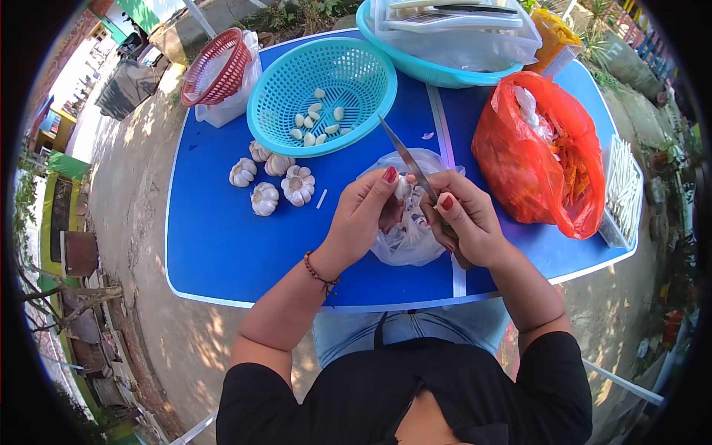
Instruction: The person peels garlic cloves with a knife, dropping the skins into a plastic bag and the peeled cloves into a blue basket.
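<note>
My left hand (366, 211) pinches a garlic clove (403, 190), partly hidden by the fingers. A knife (406, 156) is gripped in my right hand (469, 221), its blade slanting up and to the left beside the clove. Beneath both hands lies a clear plastic bag (408, 245) with garlic skins in it. Several whole garlic bulbs (298, 185) sit on the blue table left of my hands. Beyond them stands a turquoise basket (271, 96) with several peeled cloves (339, 113) on its bottom.
A red plastic bag (512, 178) with orange-red contents stands at the right, next to a container of white sticks (623, 185). At the back are a red basket (230, 70) and a turquoise basin (445, 74) holding a clear box. The blue table (215, 259) has a white edge.
</note>
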Motion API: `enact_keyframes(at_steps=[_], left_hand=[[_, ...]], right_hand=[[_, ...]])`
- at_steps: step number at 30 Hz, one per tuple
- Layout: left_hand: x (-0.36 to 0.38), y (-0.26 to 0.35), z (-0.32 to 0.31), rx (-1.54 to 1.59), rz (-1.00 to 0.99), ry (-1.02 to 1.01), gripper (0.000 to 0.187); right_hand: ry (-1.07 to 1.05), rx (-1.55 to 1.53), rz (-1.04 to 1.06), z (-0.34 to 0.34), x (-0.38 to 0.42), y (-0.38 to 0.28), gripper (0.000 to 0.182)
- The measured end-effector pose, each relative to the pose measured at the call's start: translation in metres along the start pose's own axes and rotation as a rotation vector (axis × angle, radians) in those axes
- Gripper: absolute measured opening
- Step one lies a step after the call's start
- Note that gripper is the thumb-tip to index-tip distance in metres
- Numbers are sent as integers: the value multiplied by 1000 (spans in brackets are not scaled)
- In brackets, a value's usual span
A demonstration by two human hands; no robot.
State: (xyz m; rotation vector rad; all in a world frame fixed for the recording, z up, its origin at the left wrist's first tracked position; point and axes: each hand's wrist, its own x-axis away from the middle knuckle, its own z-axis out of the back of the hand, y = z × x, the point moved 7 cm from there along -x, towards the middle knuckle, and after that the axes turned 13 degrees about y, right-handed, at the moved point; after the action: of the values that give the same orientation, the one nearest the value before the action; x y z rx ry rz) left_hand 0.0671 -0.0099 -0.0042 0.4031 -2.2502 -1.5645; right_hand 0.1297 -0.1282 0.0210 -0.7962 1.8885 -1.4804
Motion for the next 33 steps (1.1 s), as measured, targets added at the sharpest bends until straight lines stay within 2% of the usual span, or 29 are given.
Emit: enact_keyframes(at_steps=[3,6,9,12,16,25,31,33], left_hand=[[-6,5,3,31,-3,-108,37],[-8,1,2,114,-34,-41,30],[-9,10,2,83,-193,-10,24],[-7,10,4,219,-84,-5,33],[-6,12,6,185,-114,31,33],[-6,6,11,201,-71,38,38],[-2,18,11,133,-246,88,32],[-3,18,11,103,-248,81,29]], right_hand=[[31,16,11,0,0,2,36],[43,34,27,1,-1,0,35],[59,35,31,2,-2,-1,35],[67,45,25,2,-2,1,35],[60,119,63,4,-3,-2,38],[33,417,228,-4,-3,-18,43],[78,618,429,-4,-1,-26,39],[85,627,478,-3,-2,-26,38]])
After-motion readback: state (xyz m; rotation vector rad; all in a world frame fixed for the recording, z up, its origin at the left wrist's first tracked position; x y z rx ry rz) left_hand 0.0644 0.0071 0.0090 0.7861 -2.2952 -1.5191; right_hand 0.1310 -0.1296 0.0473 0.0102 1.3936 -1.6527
